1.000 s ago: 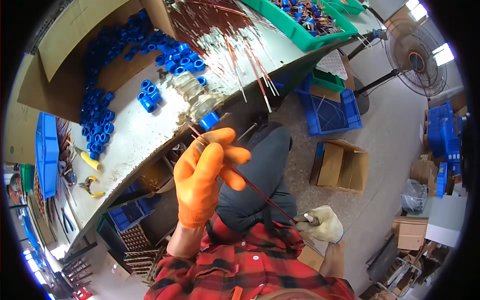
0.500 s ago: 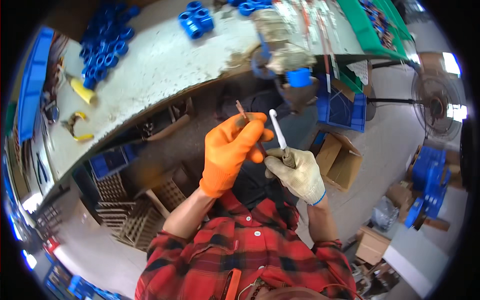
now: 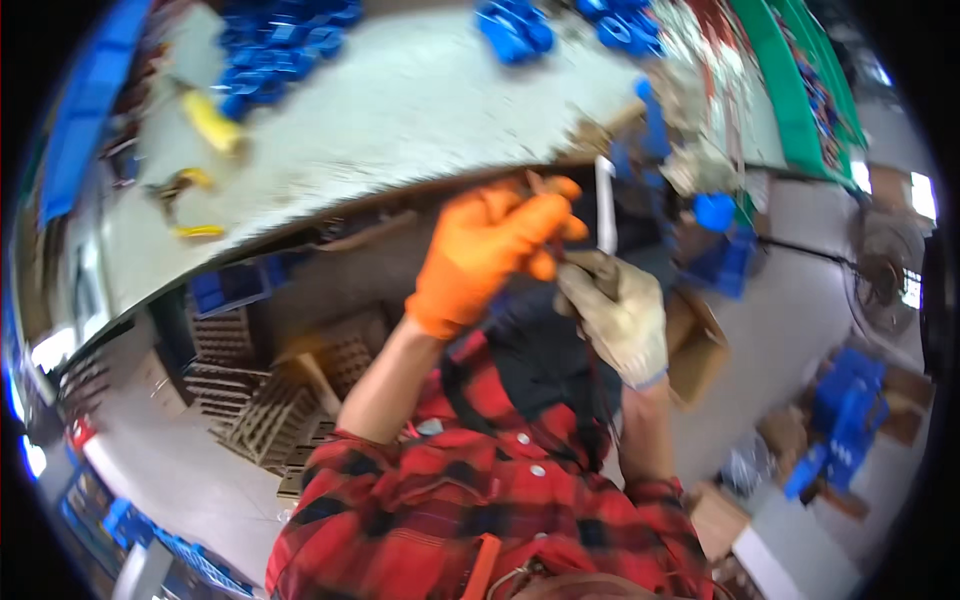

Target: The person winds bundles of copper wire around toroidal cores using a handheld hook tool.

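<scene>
My left hand point(image 3: 485, 250), in an orange knit glove, is closed in a pinch on a thin copper-coloured wire point(image 3: 537, 184). Only a short end of the wire stands out above the fingers, and the picture is blurred there. Just to the right, my right hand point(image 3: 622, 315) wears an off-white glove. Its fingers wrap the handle of a slim white tool point(image 3: 606, 208), whose shaft points away from me toward the bench. Both hands are in front of the bench edge, close together.
Blue round fittings point(image 3: 270, 55) lie heaped on the workbench point(image 3: 390, 100). Yellow-handled pliers point(image 3: 190, 205) rest at its left. A vise-like fixture point(image 3: 690, 170) sits at the bench edge, right of my hands. A green bin point(image 3: 800, 90), cardboard box point(image 3: 697, 345) and fan point(image 3: 885, 275) are further right.
The view has shifted, so bench and fixtures sit elsewhere in the picture. Both hands are nearer the bench edge, still holding the wire and the white tool.
</scene>
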